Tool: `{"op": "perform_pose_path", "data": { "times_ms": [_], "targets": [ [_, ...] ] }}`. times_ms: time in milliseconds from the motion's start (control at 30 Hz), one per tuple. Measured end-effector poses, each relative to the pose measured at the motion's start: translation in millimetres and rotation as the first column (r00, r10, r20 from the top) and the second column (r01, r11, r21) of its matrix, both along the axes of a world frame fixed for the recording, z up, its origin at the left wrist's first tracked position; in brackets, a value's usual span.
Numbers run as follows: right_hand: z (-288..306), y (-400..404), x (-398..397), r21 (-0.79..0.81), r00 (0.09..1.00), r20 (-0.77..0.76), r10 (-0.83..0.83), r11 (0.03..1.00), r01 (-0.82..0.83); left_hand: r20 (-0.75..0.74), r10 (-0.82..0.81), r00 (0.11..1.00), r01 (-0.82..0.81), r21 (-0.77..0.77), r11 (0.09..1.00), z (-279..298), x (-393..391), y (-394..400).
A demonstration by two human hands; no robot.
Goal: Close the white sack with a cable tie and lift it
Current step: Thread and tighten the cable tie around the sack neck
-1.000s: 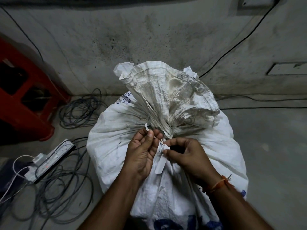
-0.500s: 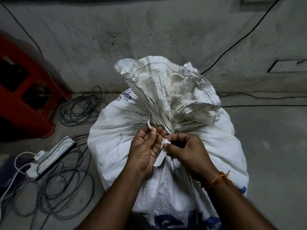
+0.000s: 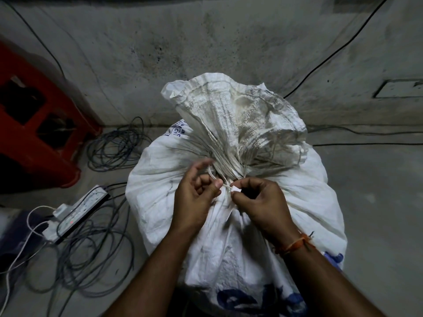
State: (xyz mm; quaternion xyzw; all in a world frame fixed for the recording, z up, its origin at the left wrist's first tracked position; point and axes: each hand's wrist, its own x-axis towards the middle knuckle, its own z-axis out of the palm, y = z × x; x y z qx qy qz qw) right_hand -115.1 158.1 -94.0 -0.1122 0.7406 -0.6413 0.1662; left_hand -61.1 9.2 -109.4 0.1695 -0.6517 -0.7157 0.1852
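The sack (image 3: pixel 229 225) stands on the floor (image 3: pixel 377 202) in the middle of the frame, its mouth gathered into a pleated neck so the tie (image 3: pixel 214 179) can circle it. The left hand (image 3: pixel 194 202) pinches the tie's strap just left of the neck, thumb tip pressed on it, the other fingers loosely spread. The right hand (image 3: pixel 258 202) pinches the tie's small head between thumb and forefinger just right of it, probably to brace it while the strap is drawn tight. The sack is coarse woven plastic, crinkled and dusty above the neck, smoother and bulging below, with blue print near the bottom. The tie is a thin, pale, stiff ribbon. At left lie cables (image 3: pixel 91 259) in limp coils and a power strip (image 3: pixel 77 213).
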Motion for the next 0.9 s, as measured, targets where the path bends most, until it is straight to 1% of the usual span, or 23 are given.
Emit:
{"op": "perform_pose_path", "data": {
  "times_ms": [67, 133, 233, 333, 400, 500, 633, 733, 900],
  "targets": [
    [-0.5, 1.3, -1.5, 0.013, 1.0, -0.001, -0.018, 1.0, 0.018, 0.029, -0.053, 0.998, 0.058, -0.219, 0.974, 1.8, 0.3, -6.2],
    [-0.2, 2.3, -3.0, 0.02, 1.0, 0.0, -0.028, 0.999, 0.028, 0.043, -0.079, 0.996, 0.089, -0.37, 0.925, 3.2, 0.4, -11.4],
    [-0.4, 2.6, -4.6, 0.029, 1.0, -0.009, -0.026, 0.999, 0.026, 0.054, -0.098, 0.994, 0.111, -0.458, 0.882, 5.5, -1.2, -15.0],
    [-0.7, 1.8, -5.6, 0.018, 1.0, -0.007, -0.027, 0.999, 0.027, 0.04, -0.071, 0.997, 0.081, -0.555, 0.828, 4.5, -4.1, -14.5],
    [-0.9, 1.5, -6.6, 0.016, 0.999, -0.005, -0.033, 0.999, 0.033, 0.022, -0.033, 0.999, 0.04, -0.582, 0.812, 2.2, -5.2, -10.7],
    [-0.7, 2.0, -7.3, 0.028, 0.999, -0.026, -0.041, 0.999, 0.042, 0.018, 0.001, 1.0, 0.009, -0.571, 0.821, -1.6, -6.0, -5.3],
    [0.7, 3.6, -7.1, 0.056, 0.998, -0.058, -0.038, 0.998, 0.042, 0.036, -0.058, 0.998, 0.068, -0.56, 0.826, -2.6, -5.7, -8.8],
    [2.1, 5.2, -9.1, 0.024, 0.999, -0.032, -0.016, 1.0, 0.017, 0.051, -0.071, 0.996, 0.087, -0.545, 0.834, -0.9, -5.6, -9.4],
    [3.8, 4.7, -8.6, 0.001, 0.999, -0.033, -0.015, 1.0, 0.015, 0.012, 0.028, 1.0, -0.014, -0.629, 0.777, 3.7, -6.8, 1.4]
  ]
}}
